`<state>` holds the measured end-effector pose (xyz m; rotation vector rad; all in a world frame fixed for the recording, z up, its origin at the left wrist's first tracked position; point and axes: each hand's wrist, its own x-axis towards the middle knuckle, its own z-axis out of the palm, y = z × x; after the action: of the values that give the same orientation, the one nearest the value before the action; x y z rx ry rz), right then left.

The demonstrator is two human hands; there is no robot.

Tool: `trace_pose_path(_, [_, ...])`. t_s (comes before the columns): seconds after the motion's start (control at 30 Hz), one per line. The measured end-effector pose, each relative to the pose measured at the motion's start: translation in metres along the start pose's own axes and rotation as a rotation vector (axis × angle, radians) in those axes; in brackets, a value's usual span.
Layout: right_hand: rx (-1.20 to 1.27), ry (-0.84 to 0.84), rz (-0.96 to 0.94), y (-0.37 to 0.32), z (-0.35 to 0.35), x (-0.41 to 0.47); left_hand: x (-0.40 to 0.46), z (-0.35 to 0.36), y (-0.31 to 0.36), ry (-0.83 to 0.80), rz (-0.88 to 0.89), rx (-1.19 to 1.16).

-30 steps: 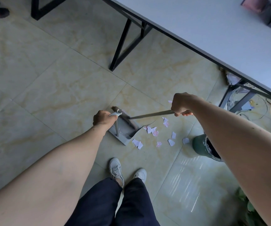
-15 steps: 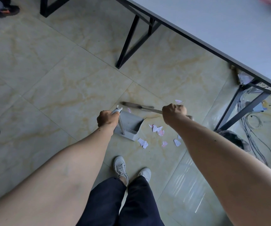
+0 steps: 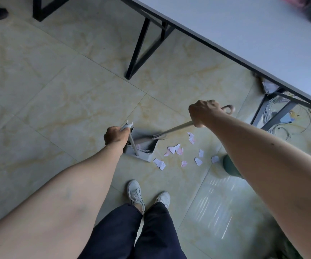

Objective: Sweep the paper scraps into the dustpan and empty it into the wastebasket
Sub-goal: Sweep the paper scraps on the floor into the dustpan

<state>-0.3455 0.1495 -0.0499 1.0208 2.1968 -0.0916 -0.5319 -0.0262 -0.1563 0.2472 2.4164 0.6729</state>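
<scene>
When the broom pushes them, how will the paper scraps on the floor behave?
The scraps look thin and torn, so they are probably very light and may flutter or scatter. The tiles look glossy, so flat pieces should slide, though some may slip under the bristles. A few are curled, so these should catch more easily.

The wastebasket (image 3: pixel 230 168) is largely covered by the right forearm; only its dark green left side is seen. The broom head (image 3: pixel 143 140) is blurred inside the dustpan (image 3: pixel 145 156). The table (image 3: pixel 253 30) is cut off by the top and right edges. Items under its right end cannot be identified.
</scene>
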Motion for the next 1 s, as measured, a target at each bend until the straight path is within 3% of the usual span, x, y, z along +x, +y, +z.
trace_pose_path(0.3, [0.070,0.031,0.219,0.054,-0.007,-0.015,0.004,-0.008,0.005,-0.076,-0.001,-0.026])
trace_pose_path(0.7, [0.312,-0.028,0.505,0.096,0.066,-0.010,0.020,-0.004,0.044,-0.163,0.229,0.165])
trace_pose_path(1.0, [0.529,-0.082,0.601,0.108,0.117,-0.007,0.033,0.024,0.101,-0.268,0.392,0.295])
